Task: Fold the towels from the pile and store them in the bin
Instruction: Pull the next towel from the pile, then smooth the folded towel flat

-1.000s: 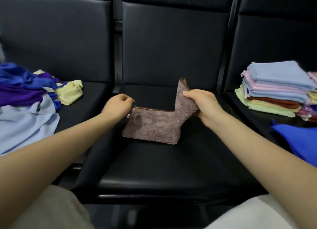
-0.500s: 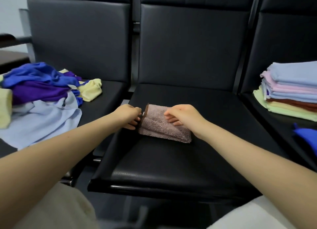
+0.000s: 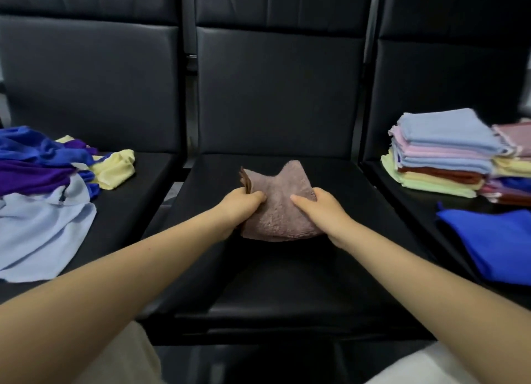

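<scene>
A loose pile of unfolded towels [image 3: 43,188], in dark blue, purple, pale yellow and light blue, sprawls over the left seat [image 3: 138,199] of a row of black padded chairs. On the middle seat [image 3: 287,283], a person seated facing the row holds a folded brown towel [image 3: 280,208] between both hands, its lower edge near the cushion and two corners poking upward. The left hand [image 3: 240,208] grips the towel's left edge, thumb laid across the front and fingers curled behind, where the stacked hems show. The right hand [image 3: 321,211] clasps the right edge in the same way, thumb on the front face. Both bare forearms reach in from the bottom corners, above pale trousers. On the right seat [image 3: 402,194], a neat stack of folded towels [image 3: 442,153] in blue, pink, rust, yellow and green stands beside a second stack [image 3: 514,165] cut by the frame. Nearer the viewer lies a bright blue cloth [image 3: 494,240].
</scene>
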A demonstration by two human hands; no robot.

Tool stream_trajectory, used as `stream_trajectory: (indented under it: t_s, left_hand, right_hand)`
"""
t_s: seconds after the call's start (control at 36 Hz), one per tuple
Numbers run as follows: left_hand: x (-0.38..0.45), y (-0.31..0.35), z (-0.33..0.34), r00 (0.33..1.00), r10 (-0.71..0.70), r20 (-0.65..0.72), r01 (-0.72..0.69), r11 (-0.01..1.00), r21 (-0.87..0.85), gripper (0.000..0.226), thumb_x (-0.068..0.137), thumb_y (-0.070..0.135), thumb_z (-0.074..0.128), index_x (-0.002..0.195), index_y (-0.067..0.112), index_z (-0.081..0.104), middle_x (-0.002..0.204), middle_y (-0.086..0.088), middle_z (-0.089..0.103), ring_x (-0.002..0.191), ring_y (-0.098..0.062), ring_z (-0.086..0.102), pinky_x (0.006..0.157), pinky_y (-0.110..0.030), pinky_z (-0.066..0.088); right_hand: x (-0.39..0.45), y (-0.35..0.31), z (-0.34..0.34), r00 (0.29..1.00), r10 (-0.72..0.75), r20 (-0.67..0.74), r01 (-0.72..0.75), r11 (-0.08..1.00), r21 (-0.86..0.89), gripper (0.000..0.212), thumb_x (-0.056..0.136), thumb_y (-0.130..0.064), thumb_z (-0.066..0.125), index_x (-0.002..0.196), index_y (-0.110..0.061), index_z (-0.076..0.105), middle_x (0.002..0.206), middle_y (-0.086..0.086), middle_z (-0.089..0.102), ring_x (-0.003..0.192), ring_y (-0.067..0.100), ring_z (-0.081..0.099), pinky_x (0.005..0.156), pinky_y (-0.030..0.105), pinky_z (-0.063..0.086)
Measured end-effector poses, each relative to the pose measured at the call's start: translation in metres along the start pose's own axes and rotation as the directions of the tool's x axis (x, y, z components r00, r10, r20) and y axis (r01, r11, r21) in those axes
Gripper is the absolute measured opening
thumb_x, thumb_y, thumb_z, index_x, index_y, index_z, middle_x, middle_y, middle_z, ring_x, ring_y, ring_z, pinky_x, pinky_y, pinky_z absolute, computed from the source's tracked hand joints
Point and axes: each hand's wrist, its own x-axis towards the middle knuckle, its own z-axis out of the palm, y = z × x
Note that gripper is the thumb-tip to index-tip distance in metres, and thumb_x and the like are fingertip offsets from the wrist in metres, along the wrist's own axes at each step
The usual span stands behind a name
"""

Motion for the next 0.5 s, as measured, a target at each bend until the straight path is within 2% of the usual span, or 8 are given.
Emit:
stream_trajectory:
  t_s: [0.08,0.17,0.22,0.28,0.33,0.39,0.44,0.5]
  left_hand:
    - [-0.002,0.014,0.029,1.000,-0.026,0.002,0.025,0.968,-0.248,0.023,0.097,0.022,0.052,0.115,0.008,0.058,0.095,-0.006,0.065,0.082,-0.020,0.063,0.069,-0.028,0.052]
    - [-0.003,0.032,0.062,0.999,-0.026,0.026,0.034,0.933,-0.359,0.015,0.098,0.023,0.050,0.105,0.011,0.059,0.093,-0.005,0.065,0.084,-0.021,0.064,0.074,-0.032,0.054]
    - [-0.002,0.047,0.087,0.999,0.010,0.036,0.005,0.917,-0.400,0.016,0.098,0.021,0.049,0.107,0.012,0.059,0.096,-0.004,0.065,0.085,-0.021,0.063,0.074,-0.032,0.053]
    - [-0.002,0.059,0.114,0.998,0.046,0.038,-0.027,0.911,-0.413,0.026,0.098,0.021,0.048,0.120,0.010,0.056,0.109,-0.008,0.065,0.094,-0.023,0.062,0.081,-0.034,0.052]
    - [-0.002,0.072,0.148,0.992,0.102,0.070,-0.067,0.917,-0.392,0.032,0.097,0.020,0.047,0.126,0.008,0.054,0.118,-0.009,0.063,0.099,-0.023,0.061,0.086,-0.035,0.051]
    - [-0.005,0.084,0.179,0.978,0.167,0.126,-0.106,0.915,-0.390,0.028,0.096,0.017,0.045,0.122,0.009,0.055,0.111,-0.005,0.062,0.094,-0.019,0.060,0.081,-0.033,0.053]
    - [-0.010,0.094,0.212,0.957,0.218,0.193,-0.130,0.914,-0.385,0.021,0.096,0.016,0.045,0.114,0.013,0.055,0.103,-0.002,0.060,0.092,-0.018,0.059,0.080,-0.035,0.054]
    - [-0.016,0.100,0.248,0.932,0.265,0.247,-0.176,0.926,-0.333,0.016,0.094,0.015,0.049,0.109,0.015,0.055,0.104,-0.003,0.060,0.093,-0.019,0.059,0.084,-0.039,0.055]
  right_hand:
    - [-0.005,0.003,-0.033,0.997,0.048,-0.059,-0.034,0.973,0.230,0.016,0.098,-0.031,0.057,0.105,-0.017,0.060,0.108,0.004,0.068,0.093,0.016,0.065,0.071,0.026,0.051]
    - [-0.012,0.010,-0.075,0.994,0.105,0.016,-0.102,0.901,0.421,0.010,0.095,-0.024,0.059,0.092,-0.014,0.062,0.084,0.002,0.066,0.076,0.015,0.062,0.056,0.025,0.048]
    - [-0.018,0.017,-0.102,0.994,0.092,0.062,-0.110,0.842,0.528,0.008,0.093,-0.016,0.059,0.084,-0.017,0.061,0.074,-0.001,0.062,0.069,0.012,0.058,0.050,0.022,0.044]
    - [-0.025,0.025,-0.126,0.998,0.061,0.013,-0.057,0.802,0.595,0.012,0.092,-0.008,0.056,0.087,-0.017,0.063,0.073,-0.003,0.065,0.068,0.009,0.059,0.051,0.020,0.046]
    - [-0.033,0.035,-0.153,0.991,0.030,-0.133,0.054,0.811,0.583,0.018,0.091,-0.002,0.055,0.097,-0.015,0.066,0.079,-0.002,0.069,0.072,0.010,0.064,0.060,0.022,0.051]
    - [-0.041,0.046,-0.181,0.948,-0.004,-0.318,0.155,0.878,0.453,0.019,0.091,0.000,0.057,0.097,-0.013,0.068,0.083,-0.002,0.072,0.076,0.011,0.065,0.069,0.027,0.053]
    - [-0.051,0.059,-0.212,0.866,-0.048,-0.498,0.202,0.944,0.261,0.015,0.090,-0.001,0.060,0.097,-0.012,0.069,0.085,0.000,0.070,0.079,0.014,0.063,0.077,0.032,0.050]
    - [-0.064,0.074,-0.244,0.777,-0.062,-0.626,0.181,0.975,0.128,0.011,0.091,-0.006,0.063,0.100,-0.009,0.069,0.090,0.006,0.069,0.085,0.019,0.063,0.081,0.038,0.049]
